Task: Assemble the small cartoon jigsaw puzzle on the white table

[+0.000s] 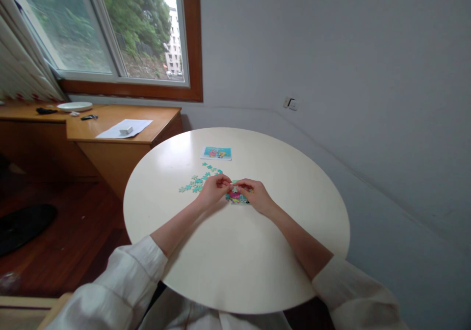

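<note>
My left hand and my right hand meet over the middle of a round cream table. Both are pinched together on a small jigsaw piece held between the fingertips. Just under them lies a partly joined colourful jigsaw. Several loose teal pieces are scattered to the left of my left hand. A small reference picture card lies farther back on the table.
A wooden desk stands at the left under a window, with a white plate, a sheet of paper and small dark items on it. A grey wall with a socket runs behind and to the right.
</note>
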`<state>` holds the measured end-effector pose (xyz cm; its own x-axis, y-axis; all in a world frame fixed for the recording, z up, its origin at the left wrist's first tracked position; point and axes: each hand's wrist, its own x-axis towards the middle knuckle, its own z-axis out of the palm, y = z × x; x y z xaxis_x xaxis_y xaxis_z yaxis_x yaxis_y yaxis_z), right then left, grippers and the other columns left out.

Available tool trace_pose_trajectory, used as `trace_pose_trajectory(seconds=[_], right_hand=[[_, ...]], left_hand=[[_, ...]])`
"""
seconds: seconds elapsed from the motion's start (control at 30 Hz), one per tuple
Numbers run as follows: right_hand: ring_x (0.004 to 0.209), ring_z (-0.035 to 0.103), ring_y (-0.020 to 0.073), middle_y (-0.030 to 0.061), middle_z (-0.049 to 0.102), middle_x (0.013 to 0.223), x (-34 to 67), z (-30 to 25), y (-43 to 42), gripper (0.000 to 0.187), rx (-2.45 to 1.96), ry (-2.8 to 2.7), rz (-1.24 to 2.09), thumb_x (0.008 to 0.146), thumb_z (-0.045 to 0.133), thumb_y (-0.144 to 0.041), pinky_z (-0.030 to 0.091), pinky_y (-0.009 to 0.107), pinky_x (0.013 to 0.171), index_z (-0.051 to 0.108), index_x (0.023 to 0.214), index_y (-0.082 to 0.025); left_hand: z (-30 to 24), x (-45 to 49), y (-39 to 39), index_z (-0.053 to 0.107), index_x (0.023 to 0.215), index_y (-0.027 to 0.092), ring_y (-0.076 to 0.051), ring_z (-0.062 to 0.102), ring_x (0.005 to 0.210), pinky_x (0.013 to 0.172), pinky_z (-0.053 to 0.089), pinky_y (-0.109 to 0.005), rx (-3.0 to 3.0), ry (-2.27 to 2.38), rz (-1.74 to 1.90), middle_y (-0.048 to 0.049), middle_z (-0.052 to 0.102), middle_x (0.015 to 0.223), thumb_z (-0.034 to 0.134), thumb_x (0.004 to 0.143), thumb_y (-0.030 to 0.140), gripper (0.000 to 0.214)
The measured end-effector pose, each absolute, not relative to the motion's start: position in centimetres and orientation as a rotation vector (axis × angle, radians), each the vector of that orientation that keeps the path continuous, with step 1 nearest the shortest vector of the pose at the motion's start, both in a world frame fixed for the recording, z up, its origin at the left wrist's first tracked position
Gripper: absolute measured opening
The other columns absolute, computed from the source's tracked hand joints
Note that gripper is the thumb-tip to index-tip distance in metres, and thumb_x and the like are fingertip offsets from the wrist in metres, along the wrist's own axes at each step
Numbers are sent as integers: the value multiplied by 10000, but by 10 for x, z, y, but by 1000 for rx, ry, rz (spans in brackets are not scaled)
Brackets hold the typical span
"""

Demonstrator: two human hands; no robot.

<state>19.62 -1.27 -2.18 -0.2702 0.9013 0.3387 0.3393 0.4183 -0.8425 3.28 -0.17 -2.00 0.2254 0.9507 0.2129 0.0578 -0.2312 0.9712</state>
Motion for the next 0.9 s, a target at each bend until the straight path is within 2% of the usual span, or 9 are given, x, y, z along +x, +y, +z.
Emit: trace_pose_trajectory(seconds=[0.2, 0.6, 0.77, 0.9], right_hand=[[787, 586, 156, 55, 662, 857, 196, -22, -12, 191, -1024, -1845, 781, 744, 528, -242, 445, 284, 737, 670, 851, -174], [735, 598, 155, 58, 652, 797, 193, -25, -12, 217, -1000, -1667, 960, 674, 597, -270, 471, 290, 704, 633, 850, -147], [706, 595, 155, 60, 649, 761, 192, -21, -13, 176, -1021, -1684, 925, 680, 590, -286, 471, 291, 692, 624, 777, -144], [712, 592, 158, 66, 650, 772, 194, -22, -12, 186, -1067, -1701, 844, 686, 584, -291, 469, 292, 692, 626, 789, -141]], left_hand=[[-20, 33, -3, 534, 686, 121, -124, 586, 544, 555, 474, -243, 1521, 953, 1130, -5, 582, 569, 656, 626, 308, 232], [-10, 33, -11, 523, 818, 115, -103, 573, 460, 509, 479, -215, 1472, 897, 983, 35, 568, 483, 663, 619, 172, 250], [-11, 32, -10, 552, 758, 106, -89, 560, 446, 496, 470, -196, 1480, 924, 984, 33, 566, 470, 653, 635, 167, 171], [-10, 29, -7, 554, 660, 105, -79, 559, 455, 501, 477, -190, 1482, 969, 949, 24, 571, 474, 660, 644, 193, 139]])
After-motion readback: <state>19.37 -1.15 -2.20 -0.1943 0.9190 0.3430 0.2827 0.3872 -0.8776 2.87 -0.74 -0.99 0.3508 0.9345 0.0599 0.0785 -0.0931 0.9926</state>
